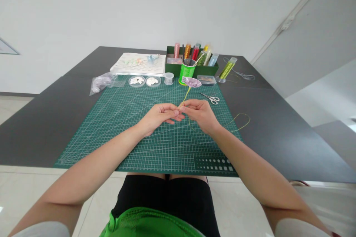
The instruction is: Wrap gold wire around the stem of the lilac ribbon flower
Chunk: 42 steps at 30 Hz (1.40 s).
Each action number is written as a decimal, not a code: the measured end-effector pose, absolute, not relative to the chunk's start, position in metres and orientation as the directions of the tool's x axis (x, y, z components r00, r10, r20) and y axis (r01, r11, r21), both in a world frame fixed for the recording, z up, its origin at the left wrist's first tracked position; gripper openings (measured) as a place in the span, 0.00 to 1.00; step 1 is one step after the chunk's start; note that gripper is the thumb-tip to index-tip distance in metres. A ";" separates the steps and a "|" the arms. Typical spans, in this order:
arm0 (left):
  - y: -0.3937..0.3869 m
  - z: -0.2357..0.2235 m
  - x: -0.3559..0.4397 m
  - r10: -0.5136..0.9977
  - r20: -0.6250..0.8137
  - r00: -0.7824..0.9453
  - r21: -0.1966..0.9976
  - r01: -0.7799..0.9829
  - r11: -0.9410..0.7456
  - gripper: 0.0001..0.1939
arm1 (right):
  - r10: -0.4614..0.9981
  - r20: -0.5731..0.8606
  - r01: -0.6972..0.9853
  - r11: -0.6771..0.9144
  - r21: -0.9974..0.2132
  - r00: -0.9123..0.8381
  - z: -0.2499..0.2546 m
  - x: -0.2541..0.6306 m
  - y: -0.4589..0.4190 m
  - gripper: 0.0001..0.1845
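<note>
Both hands meet over the green cutting mat (111, 126). My left hand (160, 115) and my right hand (200, 113) pinch the lower end of a thin yellow-green stem (186, 96) that slants up and away to a pale purple beaded flower (191, 82). Fingertips of both hands are closed together on the stem. A loose yellow-green wire (242, 117) curls across the mat's right edge behind my right wrist.
Small scissors (211, 98) lie just beyond my right hand. At the back stand a green cup (187, 73), a green box of bead tubes (191, 61), a spool of green wire (226, 69), small round dishes (144, 80), a white tray (139, 63) and a plastic bag (101, 81).
</note>
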<state>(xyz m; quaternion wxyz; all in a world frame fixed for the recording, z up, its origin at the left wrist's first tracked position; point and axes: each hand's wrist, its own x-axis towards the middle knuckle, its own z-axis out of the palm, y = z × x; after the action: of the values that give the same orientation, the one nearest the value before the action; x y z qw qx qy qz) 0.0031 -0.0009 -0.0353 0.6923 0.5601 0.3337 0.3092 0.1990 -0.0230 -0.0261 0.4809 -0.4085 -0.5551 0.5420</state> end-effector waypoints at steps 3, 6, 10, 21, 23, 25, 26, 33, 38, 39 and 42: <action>-0.001 -0.038 0.005 0.811 -0.098 0.577 0.986 -0.055 0.159 0.18 | 0.967 0.103 -0.031 0.099 -0.995 -0.232 -0.026 0.202 -0.023 0.16; -0.002 -0.042 0.008 0.838 -0.061 0.542 0.989 -0.078 0.122 0.18 | 0.962 0.139 -0.009 0.140 -0.990 -0.234 -0.026 0.204 -0.022 0.17; -0.003 -0.044 0.010 0.882 -0.013 0.471 0.993 -0.100 0.068 0.18 | 0.961 0.171 0.009 0.177 -0.984 -0.219 -0.025 0.204 -0.024 0.17; -0.003 -0.044 0.011 0.913 0.103 0.394 0.995 -0.053 -0.089 0.16 | 0.958 0.286 0.292 0.282 -0.914 -0.030 -0.028 0.191 -0.034 0.16; -0.003 -0.045 0.011 0.913 0.132 0.385 0.991 -0.041 -0.126 0.15 | 0.954 0.300 0.301 0.291 -0.908 -0.018 -0.028 0.190 -0.034 0.17; -0.003 -0.044 0.011 0.913 0.146 0.382 0.989 -0.028 -0.146 0.13 | 0.954 0.299 0.303 0.290 -0.908 -0.016 -0.028 0.190 -0.033 0.18; -0.004 -0.044 0.011 0.913 0.138 0.385 0.990 -0.024 -0.140 0.13 | 0.955 0.297 0.301 0.288 -0.909 -0.017 -0.029 0.190 -0.033 0.18; -0.003 -0.041 0.008 0.879 -0.017 0.477 0.990 -0.112 0.080 0.17 | 0.955 0.295 0.261 0.292 -0.920 -0.026 -0.031 0.194 -0.030 0.13; -0.002 -0.041 0.007 0.854 -0.090 0.513 0.976 -0.126 0.178 0.16 | 0.954 0.296 0.234 0.298 -0.925 -0.043 -0.030 0.194 -0.031 0.09; -0.002 -0.042 0.007 0.850 -0.096 0.518 0.973 -0.132 0.191 0.16 | 0.953 0.299 0.228 0.302 -0.926 -0.046 -0.030 0.194 -0.031 0.09; -0.001 -0.042 0.007 0.843 -0.112 0.526 0.964 -0.150 0.221 0.17 | 0.950 0.308 0.218 0.310 -0.925 -0.047 -0.030 0.194 -0.031 0.08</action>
<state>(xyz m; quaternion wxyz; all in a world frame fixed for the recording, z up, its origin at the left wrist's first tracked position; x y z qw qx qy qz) 0.0067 -0.0012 -0.0421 0.7053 0.5153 0.3363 0.3520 0.1939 -0.0309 -0.0302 0.5104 -0.4650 -0.6283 0.3586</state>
